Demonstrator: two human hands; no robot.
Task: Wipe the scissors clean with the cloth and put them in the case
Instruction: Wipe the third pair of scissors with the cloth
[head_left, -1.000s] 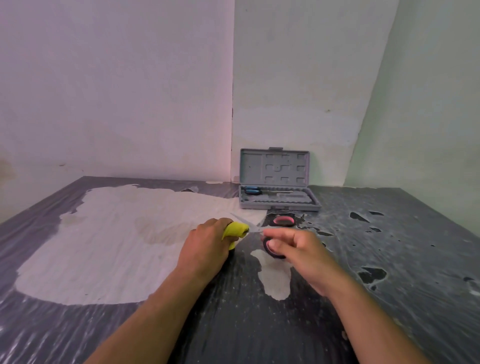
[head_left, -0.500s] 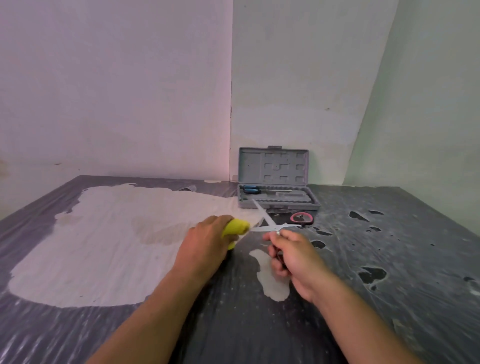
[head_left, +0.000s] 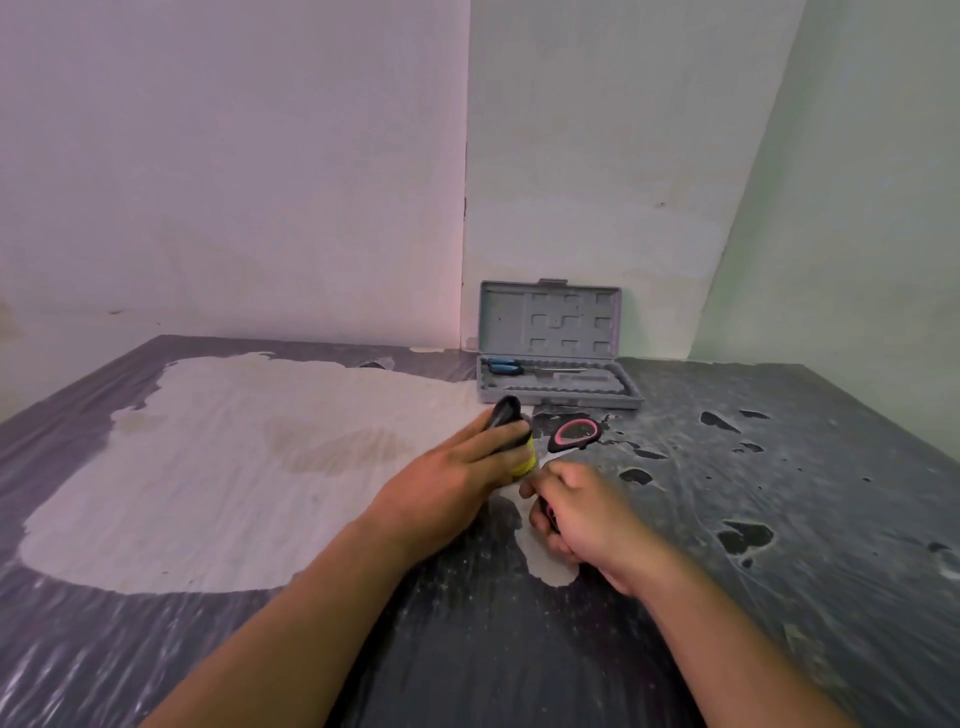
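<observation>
While L hand (head_left: 457, 480) grips cloth (head_left: 523, 457) and R hand (head_left: 582, 512) holds scissors (head_left: 571, 435), blades hidden, prob. inside cloth; could nick fingers.

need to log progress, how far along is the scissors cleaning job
Done: the case stands open at the wall. In hand: the left hand grips the yellow cloth; the right hand holds the scissors by a handle, blades hidden between the hands. Left: finish wiping and put them in the case.
</observation>
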